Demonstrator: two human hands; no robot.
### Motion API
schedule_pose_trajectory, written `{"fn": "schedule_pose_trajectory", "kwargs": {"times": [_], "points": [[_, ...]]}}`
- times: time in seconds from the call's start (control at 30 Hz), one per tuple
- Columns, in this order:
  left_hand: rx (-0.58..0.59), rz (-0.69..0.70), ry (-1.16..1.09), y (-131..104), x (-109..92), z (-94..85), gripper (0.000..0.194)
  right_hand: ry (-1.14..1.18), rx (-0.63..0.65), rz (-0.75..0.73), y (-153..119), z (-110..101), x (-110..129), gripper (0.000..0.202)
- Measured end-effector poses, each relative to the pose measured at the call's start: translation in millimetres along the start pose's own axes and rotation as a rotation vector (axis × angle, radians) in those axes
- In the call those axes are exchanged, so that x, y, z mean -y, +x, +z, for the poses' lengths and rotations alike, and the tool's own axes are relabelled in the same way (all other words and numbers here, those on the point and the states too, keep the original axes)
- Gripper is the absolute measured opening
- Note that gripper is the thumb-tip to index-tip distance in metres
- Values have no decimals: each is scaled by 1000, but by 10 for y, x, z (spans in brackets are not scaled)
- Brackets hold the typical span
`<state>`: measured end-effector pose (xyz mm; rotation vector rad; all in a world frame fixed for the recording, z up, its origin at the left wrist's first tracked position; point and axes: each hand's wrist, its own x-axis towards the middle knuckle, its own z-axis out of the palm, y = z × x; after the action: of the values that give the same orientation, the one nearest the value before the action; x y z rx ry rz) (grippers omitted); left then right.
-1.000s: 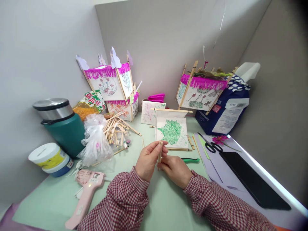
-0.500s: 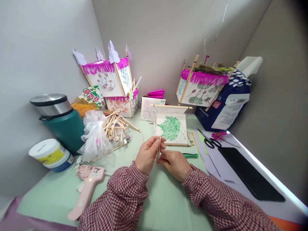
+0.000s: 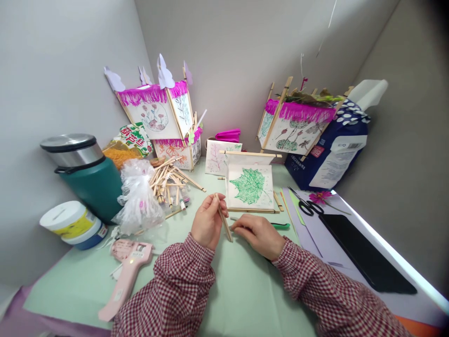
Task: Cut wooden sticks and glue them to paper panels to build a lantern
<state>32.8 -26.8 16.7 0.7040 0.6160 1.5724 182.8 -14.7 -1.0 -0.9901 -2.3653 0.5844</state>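
My left hand (image 3: 206, 222) is closed around thin wooden sticks (image 3: 225, 225), pinched near their upper end and slanting down to the right. To the right, my right hand (image 3: 261, 235) has its thumb and fingers pressed together close to the lower part of the sticks, apart from them. Whatever it may hold is too small to make out. Just behind the hands stands a white panel with a green leaf print (image 3: 248, 186), with wooden sticks along its top and bottom. A green-handled tool (image 3: 280, 226) lies partly hidden behind my right hand.
On the left are a pink glue gun (image 3: 128, 276), a plastic bag (image 3: 138, 201), a pile of sticks (image 3: 168, 180), a white tub (image 3: 72, 224) and a green flask (image 3: 89, 185). Scissors (image 3: 308, 206) and a black slab (image 3: 365, 252) lie right. Decorated paper lanterns (image 3: 154, 114) stand behind.
My left hand has shifted slightly left, and the sticks have tilted from upright to a slant. My right hand has drawn away from them to the right.
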Motion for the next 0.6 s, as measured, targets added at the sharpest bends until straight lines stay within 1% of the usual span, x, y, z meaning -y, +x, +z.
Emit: {"fn": "schedule_pose_trajectory", "kwargs": {"times": [0.1, 0.2, 0.27, 0.33, 0.37, 0.43, 0.5, 0.53, 0.6], "points": [[-14, -18, -110, 8, -43, -4, 8, -39, 35, -8, -16, 32, 57, 12], [-21, -13, -168, 0, -70, 13, 12, -56, -13, 26, -31, 72, 117, 15], [-27, -2, -138, -10, -59, 24, 16, -46, -52, 41, -39, 87, 147, 18], [-38, 7, -39, -20, -27, 28, 17, -38, -87, 35, -46, 88, 164, 20], [-45, 13, 45, -24, -7, 25, 17, -38, -111, 31, -48, 83, 169, 21], [-45, 18, 263, -30, 31, 13, 20, -45, -173, 32, -50, 70, 173, 22], [-18, 25, 458, -32, 55, -6, 24, -39, -224, 43, -48, 56, 174, 22], [-7, 33, 516, -30, 60, -16, 25, -23, -236, 49, -45, 50, 176, 22], [-8, 56, 550, -24, 64, -37, 27, 40, -232, 58, -40, 38, 184, 20]]}}
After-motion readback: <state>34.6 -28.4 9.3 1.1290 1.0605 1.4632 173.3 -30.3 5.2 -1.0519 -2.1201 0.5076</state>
